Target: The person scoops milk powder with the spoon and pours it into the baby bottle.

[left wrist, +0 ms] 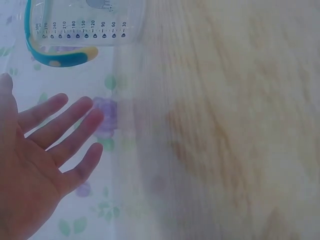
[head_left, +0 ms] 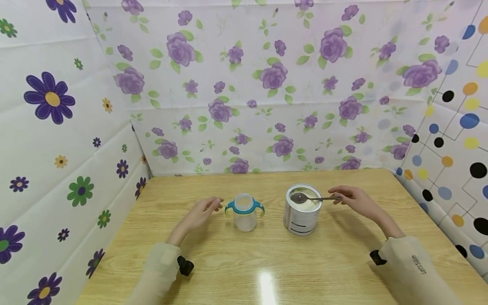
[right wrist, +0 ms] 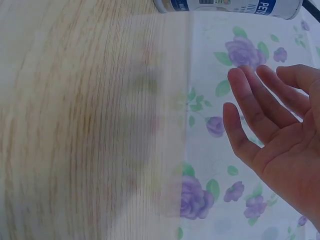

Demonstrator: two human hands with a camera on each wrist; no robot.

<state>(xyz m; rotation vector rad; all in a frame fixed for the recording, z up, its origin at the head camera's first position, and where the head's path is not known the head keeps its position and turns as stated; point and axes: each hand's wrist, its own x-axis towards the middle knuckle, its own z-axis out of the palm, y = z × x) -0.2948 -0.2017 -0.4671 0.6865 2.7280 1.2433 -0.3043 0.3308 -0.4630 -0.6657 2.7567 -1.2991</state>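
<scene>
A clear baby bottle (head_left: 245, 218) with a blue collar and two curved side handles stands upright on the table. My left hand (head_left: 206, 208) is just left of it, apart from its handle (left wrist: 65, 59), with fingers spread and nothing held. To the bottle's right is an opened tin can (head_left: 301, 220) filled with pale powder (head_left: 310, 205). Across its top lies a metal spoon (head_left: 299, 198), bowl over the powder, handle sticking out rightward. My right hand (head_left: 352, 199) is at the handle's end; in the right wrist view its fingers (right wrist: 260, 107) are loosely bent, with nothing visible between them.
The wooden table (head_left: 228, 262) ends against a rose-patterned cloth wall (head_left: 244, 127) at the back. Patterned sheets also rise along the left side (head_left: 76, 148) and right side (head_left: 450, 135). A black wrist camera (head_left: 185, 266) sits on the left sleeve, another (head_left: 378, 257) on the right.
</scene>
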